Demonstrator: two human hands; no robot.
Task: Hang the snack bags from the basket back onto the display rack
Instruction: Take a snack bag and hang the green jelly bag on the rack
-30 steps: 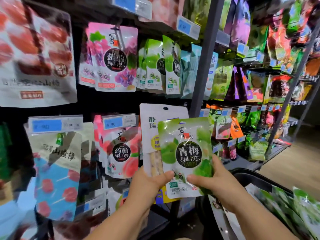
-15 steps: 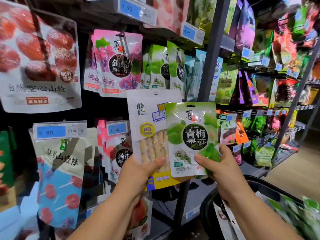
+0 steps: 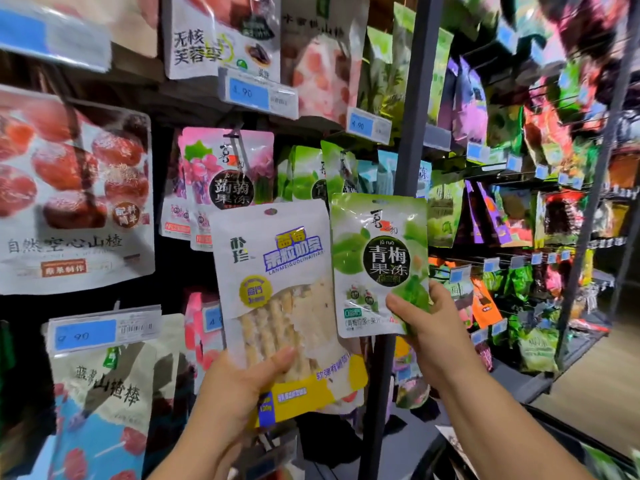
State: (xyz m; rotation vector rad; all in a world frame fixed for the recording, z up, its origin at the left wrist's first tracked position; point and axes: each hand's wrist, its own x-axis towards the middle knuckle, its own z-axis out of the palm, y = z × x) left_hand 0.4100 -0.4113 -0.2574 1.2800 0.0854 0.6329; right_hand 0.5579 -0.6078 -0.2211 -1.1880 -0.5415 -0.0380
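Note:
My left hand (image 3: 239,393) grips the lower edge of a white and yellow snack bag (image 3: 277,271), held upright in front of the rack. My right hand (image 3: 426,327) pinches the bottom right corner of a green plum jelly bag (image 3: 377,258), raised beside the white one. Matching green jelly bags (image 3: 308,174) hang on a hook just above and behind both held bags, next to a pink grape jelly bag (image 3: 228,168). The dark basket (image 3: 540,431) shows only as a rim at the bottom right, below my right forearm.
A grey upright post (image 3: 401,140) of the rack runs down right behind the green bag. Blue price tags (image 3: 258,93) line the hook ends. Large hawthorn bags (image 3: 72,188) hang at left. More racks of snacks stretch away at right, beside a wooden floor (image 3: 595,382).
Both hands have risen with their bags toward the upper hooks. The view has tilted up, and the basket has dropped almost out of sight.

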